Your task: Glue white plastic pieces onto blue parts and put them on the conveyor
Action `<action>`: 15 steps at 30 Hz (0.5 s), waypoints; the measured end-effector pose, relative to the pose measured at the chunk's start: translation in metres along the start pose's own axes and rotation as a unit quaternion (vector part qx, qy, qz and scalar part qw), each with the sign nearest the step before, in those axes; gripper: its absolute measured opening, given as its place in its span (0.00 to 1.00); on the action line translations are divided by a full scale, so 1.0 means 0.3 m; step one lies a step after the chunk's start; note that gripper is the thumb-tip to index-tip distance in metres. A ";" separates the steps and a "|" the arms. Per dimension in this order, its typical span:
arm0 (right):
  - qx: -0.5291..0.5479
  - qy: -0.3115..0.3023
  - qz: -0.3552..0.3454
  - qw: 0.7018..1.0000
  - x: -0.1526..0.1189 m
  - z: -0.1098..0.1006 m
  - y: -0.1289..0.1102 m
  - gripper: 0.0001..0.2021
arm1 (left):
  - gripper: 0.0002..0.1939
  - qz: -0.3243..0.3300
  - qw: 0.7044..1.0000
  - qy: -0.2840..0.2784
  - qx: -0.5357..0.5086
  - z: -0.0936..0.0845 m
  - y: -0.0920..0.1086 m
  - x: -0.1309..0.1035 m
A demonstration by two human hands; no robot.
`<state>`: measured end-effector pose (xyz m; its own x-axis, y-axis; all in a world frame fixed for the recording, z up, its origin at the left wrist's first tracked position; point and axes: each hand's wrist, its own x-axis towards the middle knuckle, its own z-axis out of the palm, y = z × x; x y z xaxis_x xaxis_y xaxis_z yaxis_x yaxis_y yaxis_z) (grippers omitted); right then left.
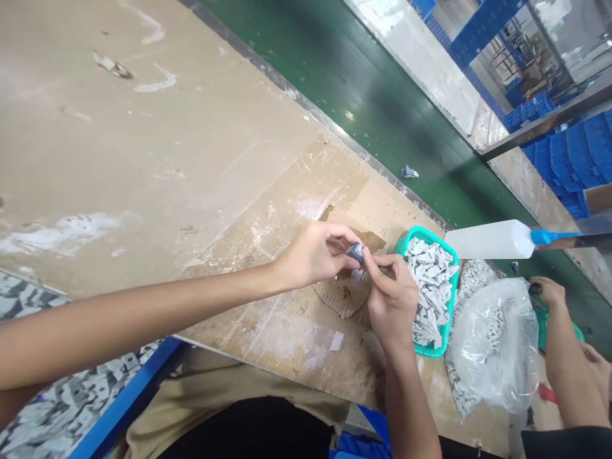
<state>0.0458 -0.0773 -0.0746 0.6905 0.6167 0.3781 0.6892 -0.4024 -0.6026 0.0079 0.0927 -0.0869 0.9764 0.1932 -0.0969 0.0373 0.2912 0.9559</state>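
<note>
Left hand (310, 255) and right hand (393, 294) meet over a cardboard piece (345, 296) near the bench's (143, 159) front edge; fingertips of both pinch one small dark grey part (355, 252). Just beside the right hand: green basket (452, 306) of pale pieces (430, 280). Beyond it, clear plastic bag (497, 344); white bottle (497, 240), blue-tipped, lies toward the bench's far edge. Another person's hand (549, 291) beside the bag.
</note>
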 end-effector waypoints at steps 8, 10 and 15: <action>-0.007 0.180 -0.061 0.982 0.007 -0.013 -0.026 0.24 | 0.15 -0.067 0.988 -0.062 -0.123 -0.028 0.066 0.018; -0.023 0.249 -0.068 0.966 0.002 -0.032 -0.025 0.22 | 0.12 -0.121 0.971 -0.045 -0.199 -0.043 0.071 0.028; -0.017 0.354 -0.033 0.934 -0.005 -0.100 -0.018 0.16 | 0.17 -0.176 0.944 -0.003 -0.277 -0.084 0.076 0.046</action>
<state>0.0476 -0.0964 -0.0507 0.6093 0.0434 0.7917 0.7342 -0.4081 -0.5426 0.0168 0.1255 -0.0733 0.9251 -0.0120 -0.3794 0.2448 0.7829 0.5720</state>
